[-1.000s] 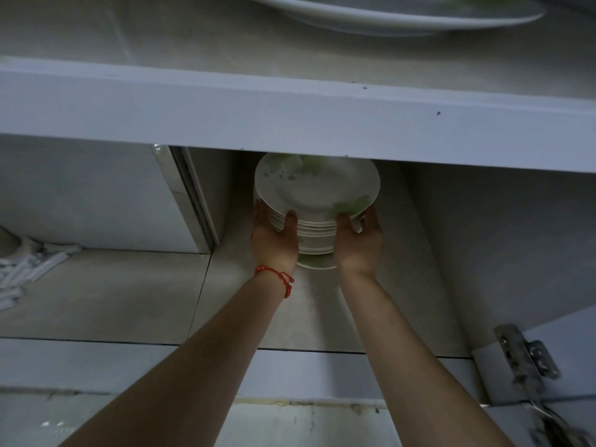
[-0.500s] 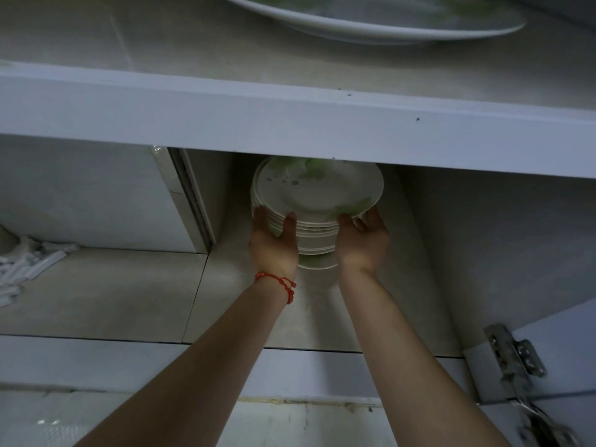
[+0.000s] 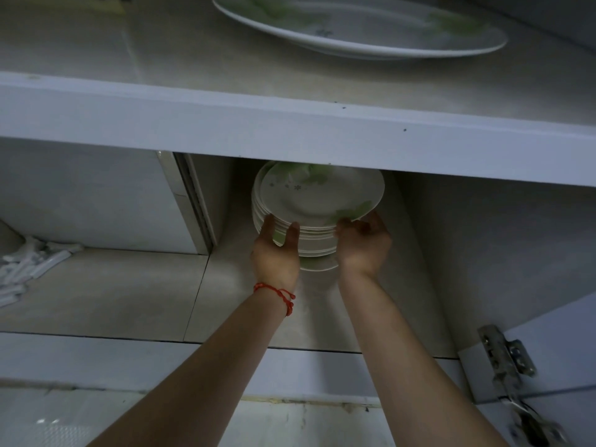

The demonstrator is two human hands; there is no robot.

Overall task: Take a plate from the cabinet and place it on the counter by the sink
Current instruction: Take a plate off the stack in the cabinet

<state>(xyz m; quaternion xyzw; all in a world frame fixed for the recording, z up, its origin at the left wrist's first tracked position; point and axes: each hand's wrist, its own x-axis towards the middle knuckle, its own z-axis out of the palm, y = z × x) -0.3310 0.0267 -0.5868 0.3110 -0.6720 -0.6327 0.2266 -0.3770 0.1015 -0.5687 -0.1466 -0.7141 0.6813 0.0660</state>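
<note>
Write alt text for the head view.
Both hands, left hand and right hand, grip a plate stack on a cabinet shelf, the top plate tilted. A larger platter sits on the shelf above.

Dim, bluish, low-contrast view. The cabinet recess (image 3: 322, 311) lies in shadow, darkest at its far end under the shelf edge (image 3: 290, 130). Soft light falls on the upper shelf. Straight edges bow from wide-angle distortion; the near right hinge (image 3: 506, 359) looks blurred.

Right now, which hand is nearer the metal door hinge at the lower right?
Right. The right hand grips the plate stack's right side, closer to the hinge; the left hand holds the stack's far side.
</note>
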